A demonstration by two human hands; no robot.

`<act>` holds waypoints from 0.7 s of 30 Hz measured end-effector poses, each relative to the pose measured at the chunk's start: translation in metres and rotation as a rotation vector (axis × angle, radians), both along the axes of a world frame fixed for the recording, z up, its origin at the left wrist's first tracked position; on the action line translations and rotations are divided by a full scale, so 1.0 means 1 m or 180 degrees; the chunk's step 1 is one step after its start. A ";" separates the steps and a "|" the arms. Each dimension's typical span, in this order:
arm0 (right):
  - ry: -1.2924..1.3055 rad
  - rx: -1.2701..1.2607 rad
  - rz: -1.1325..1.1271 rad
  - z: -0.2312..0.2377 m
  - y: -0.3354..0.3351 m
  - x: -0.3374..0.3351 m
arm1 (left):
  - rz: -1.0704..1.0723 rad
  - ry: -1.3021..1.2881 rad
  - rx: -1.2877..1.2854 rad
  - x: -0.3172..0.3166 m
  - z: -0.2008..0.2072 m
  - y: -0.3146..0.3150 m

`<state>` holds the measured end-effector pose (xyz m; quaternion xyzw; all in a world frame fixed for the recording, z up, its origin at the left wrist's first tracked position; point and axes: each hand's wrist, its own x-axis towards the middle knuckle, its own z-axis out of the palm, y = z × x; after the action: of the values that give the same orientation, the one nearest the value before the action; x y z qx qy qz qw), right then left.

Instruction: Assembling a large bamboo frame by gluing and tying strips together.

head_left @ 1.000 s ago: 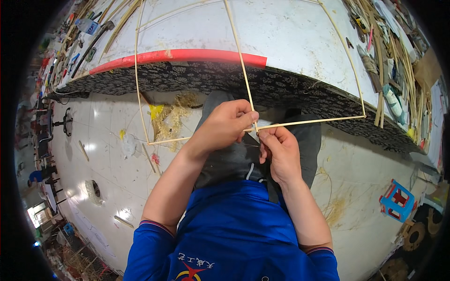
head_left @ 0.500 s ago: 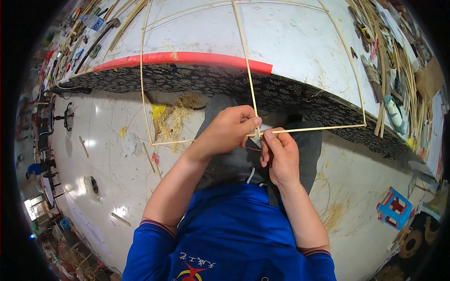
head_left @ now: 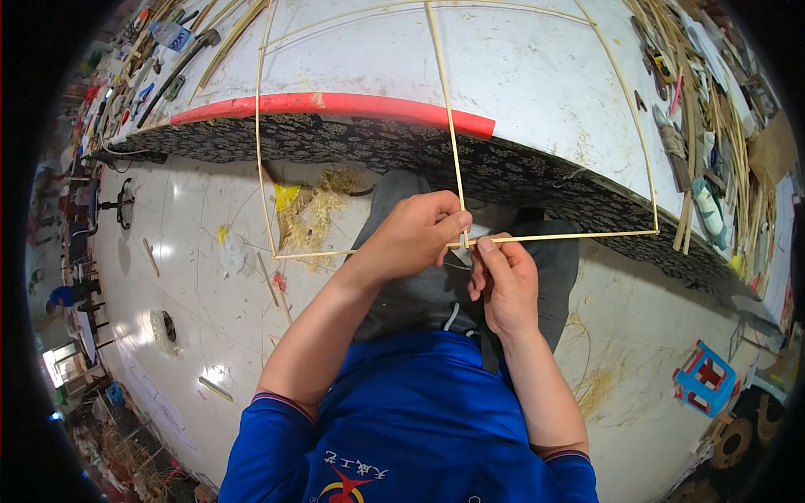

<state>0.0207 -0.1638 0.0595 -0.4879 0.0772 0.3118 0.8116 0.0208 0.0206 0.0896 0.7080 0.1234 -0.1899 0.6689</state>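
Note:
A light frame of thin bamboo strips reaches from above my lap out over the table. My left hand is closed on it, thumb and forefinger pinching the middle strip just above where it meets the near cross strip. Just right of that joint, my right hand pinches the cross strip between thumb and forefinger, its other fingers curled below. A thin, dark, thread-like loop hangs between the two hands; its ends are hidden by the fingers.
The white table has a red edge strip and a dark patterned cloth. Tools and a bottle lie at its left, bamboo strips at its right. Shavings litter the floor. A blue stool stands right.
Both hands keep their grip at the joint, and the frame has barely moved. The thread-like loop between the hands shows a rounder curve. The whole view has shifted slightly.

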 end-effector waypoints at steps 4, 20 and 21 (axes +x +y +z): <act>0.0045 -0.0034 -0.0013 0.001 0.000 0.000 | 0.0004 -0.0009 0.0000 0.001 -0.002 0.000; -0.0009 -0.0048 0.0009 0.001 0.001 0.001 | 0.0091 0.0067 0.0017 0.002 -0.003 0.000; -0.0005 -0.0060 0.0012 0.001 0.001 0.001 | 0.0096 0.0066 0.0019 0.002 -0.003 -0.001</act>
<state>0.0221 -0.1629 0.0607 -0.4959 0.0786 0.3122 0.8065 0.0226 0.0198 0.0862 0.7060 0.1416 -0.1868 0.6683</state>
